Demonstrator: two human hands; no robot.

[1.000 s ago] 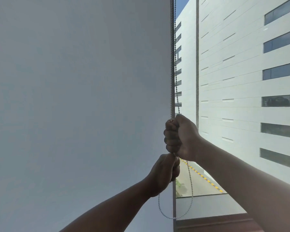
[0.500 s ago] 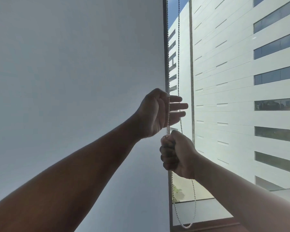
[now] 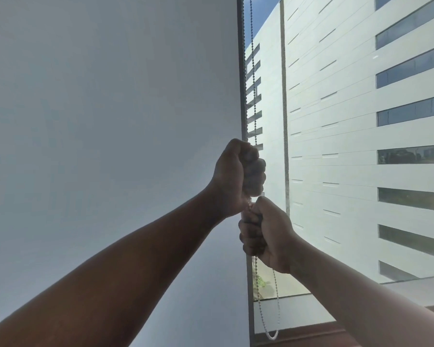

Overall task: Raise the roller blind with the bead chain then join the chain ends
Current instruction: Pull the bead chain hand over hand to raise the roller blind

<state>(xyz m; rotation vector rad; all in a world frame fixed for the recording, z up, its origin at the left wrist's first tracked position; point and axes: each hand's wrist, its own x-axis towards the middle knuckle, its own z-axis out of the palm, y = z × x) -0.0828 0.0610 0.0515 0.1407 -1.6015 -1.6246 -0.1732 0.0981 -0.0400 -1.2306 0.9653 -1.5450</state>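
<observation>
Bead chain [image 3: 254, 96] hung in two strands right at the edge of the roller blind [image 3: 110, 121], close in front of me. My left hand [image 3: 238, 171] was a tight fist wrapped round the chain, high up. My right hand [image 3: 263, 234] was a fist round the chain too, just under the left one, and the two fists touched. Both my bare arms reached up from the bottom corners.

Below my right hand the chain dropped down and curved into a loop near the dark window sill [image 3: 311, 334]. The blind covered the whole left side, flat and grey, and blocked everything behind it. A thin dark frame [image 3: 242, 71] ran along its edge.

Farther off, through the glass, stood a big white building [image 3: 348, 121] with long dark windows. A bit of blue sky showed at the top.

My fists hid the chain inside them. I could not see the top of the blind.
</observation>
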